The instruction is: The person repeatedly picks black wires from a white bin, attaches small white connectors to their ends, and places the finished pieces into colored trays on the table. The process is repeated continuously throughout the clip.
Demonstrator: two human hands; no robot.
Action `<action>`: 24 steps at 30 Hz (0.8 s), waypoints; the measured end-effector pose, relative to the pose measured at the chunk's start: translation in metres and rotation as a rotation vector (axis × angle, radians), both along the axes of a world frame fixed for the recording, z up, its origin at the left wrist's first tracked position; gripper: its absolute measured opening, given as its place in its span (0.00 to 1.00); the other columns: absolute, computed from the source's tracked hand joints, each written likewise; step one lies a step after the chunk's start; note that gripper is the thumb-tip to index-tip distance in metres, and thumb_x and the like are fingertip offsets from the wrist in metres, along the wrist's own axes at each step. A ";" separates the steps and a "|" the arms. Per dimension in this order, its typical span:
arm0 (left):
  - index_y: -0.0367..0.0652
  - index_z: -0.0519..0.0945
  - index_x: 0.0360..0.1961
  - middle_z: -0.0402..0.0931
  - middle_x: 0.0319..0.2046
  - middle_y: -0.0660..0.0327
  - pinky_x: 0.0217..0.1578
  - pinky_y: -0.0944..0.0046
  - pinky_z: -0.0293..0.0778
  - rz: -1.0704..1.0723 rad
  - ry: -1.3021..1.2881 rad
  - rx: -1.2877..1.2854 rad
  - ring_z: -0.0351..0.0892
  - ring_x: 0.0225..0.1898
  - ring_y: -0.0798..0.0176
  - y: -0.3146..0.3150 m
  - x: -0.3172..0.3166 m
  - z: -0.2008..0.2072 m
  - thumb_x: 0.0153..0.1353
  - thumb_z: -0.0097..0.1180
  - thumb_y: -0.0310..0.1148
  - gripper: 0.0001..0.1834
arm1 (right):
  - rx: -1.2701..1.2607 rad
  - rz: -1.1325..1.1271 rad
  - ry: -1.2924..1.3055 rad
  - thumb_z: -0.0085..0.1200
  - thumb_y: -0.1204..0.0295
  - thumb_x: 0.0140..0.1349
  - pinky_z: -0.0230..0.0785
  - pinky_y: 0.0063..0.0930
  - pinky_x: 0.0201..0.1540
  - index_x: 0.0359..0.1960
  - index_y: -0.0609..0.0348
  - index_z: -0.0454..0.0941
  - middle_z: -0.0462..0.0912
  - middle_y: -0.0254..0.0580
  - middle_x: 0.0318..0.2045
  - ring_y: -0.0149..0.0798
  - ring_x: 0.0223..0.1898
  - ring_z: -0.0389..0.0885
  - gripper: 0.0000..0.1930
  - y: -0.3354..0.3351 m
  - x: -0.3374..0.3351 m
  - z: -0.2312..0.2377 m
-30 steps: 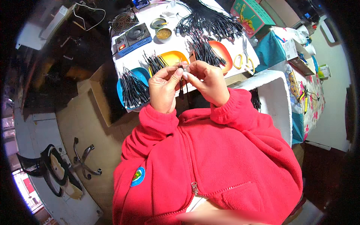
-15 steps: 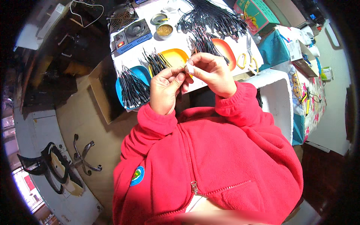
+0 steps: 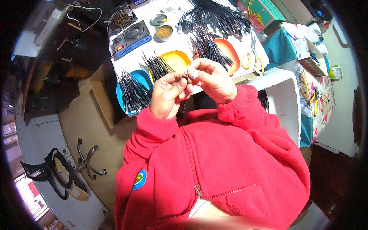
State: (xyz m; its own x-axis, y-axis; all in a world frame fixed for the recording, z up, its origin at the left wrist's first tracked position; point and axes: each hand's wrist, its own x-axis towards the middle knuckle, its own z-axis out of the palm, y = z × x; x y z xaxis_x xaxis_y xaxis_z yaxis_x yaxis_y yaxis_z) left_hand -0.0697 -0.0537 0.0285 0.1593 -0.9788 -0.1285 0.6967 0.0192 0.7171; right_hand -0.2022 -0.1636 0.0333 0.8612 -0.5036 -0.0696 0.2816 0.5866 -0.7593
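My left hand [image 3: 167,95] is closed in a pinch on a black cable [image 3: 185,75] whose thin wire ends point up. Close beside it, the fingertips of my right hand [image 3: 216,81] are pressed together on a small white piece [image 3: 193,73], too small to name surely. Both hands are held over the table's near edge. Behind them, a blue tray [image 3: 142,73], a yellow tray [image 3: 178,57] and an orange tray [image 3: 231,50] hold or border bunches of black cables [image 3: 134,94]. The cable's lower part is mostly hidden by my fingers.
A blue-fronted heater [image 3: 133,41] with a lit red switch stands at the back left, near a bowl of amber stuff [image 3: 164,32]. More cables [image 3: 212,17] are heaped at the back. Yellow-handled scissors [image 3: 246,61] lie right, above a white foam box [image 3: 287,96].
The hands have shifted slightly left, and the wire ends now show between my fingertips. The white piece stays in my right fingers. The whole view has tilted a little.
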 end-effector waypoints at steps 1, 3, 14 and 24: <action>0.38 0.79 0.42 0.78 0.27 0.60 0.25 0.77 0.65 -0.003 -0.040 0.003 0.69 0.23 0.74 0.001 0.001 0.001 0.63 0.54 0.28 0.08 | 0.017 0.001 0.039 0.56 0.73 0.62 0.71 0.20 0.39 0.41 0.63 0.74 0.78 0.34 0.33 0.27 0.34 0.78 0.09 -0.001 -0.001 0.001; 0.35 0.79 0.42 0.79 0.28 0.58 0.24 0.78 0.64 -0.049 -0.031 0.016 0.69 0.22 0.74 0.003 0.002 0.003 0.63 0.54 0.27 0.09 | -0.006 0.026 -0.042 0.55 0.72 0.63 0.72 0.22 0.39 0.41 0.62 0.73 0.78 0.35 0.31 0.29 0.32 0.79 0.09 -0.001 -0.002 0.000; 0.31 0.80 0.42 0.79 0.26 0.60 0.24 0.76 0.65 0.013 -0.463 0.034 0.69 0.23 0.75 0.004 -0.001 0.000 0.64 0.53 0.24 0.08 | 0.468 0.436 -0.077 0.53 0.68 0.63 0.61 0.19 0.27 0.35 0.59 0.73 0.74 0.36 0.25 0.27 0.23 0.68 0.08 -0.019 -0.001 -0.026; 0.32 0.78 0.38 0.79 0.26 0.57 0.18 0.78 0.61 0.205 -0.302 0.056 0.67 0.17 0.76 -0.004 0.016 -0.008 0.65 0.53 0.27 0.07 | -1.537 -0.451 0.983 0.59 0.66 0.54 0.75 0.36 0.38 0.36 0.61 0.82 0.83 0.53 0.30 0.48 0.32 0.83 0.12 -0.248 0.026 -0.014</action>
State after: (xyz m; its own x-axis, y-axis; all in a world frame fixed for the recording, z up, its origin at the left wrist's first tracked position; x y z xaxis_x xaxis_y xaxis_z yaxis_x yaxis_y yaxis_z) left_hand -0.0537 -0.0576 0.0202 0.3906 -0.9154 -0.0979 0.4390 0.0918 0.8938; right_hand -0.1766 -0.4120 0.0192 0.6024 -0.7468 0.2820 -0.6057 -0.6577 -0.4479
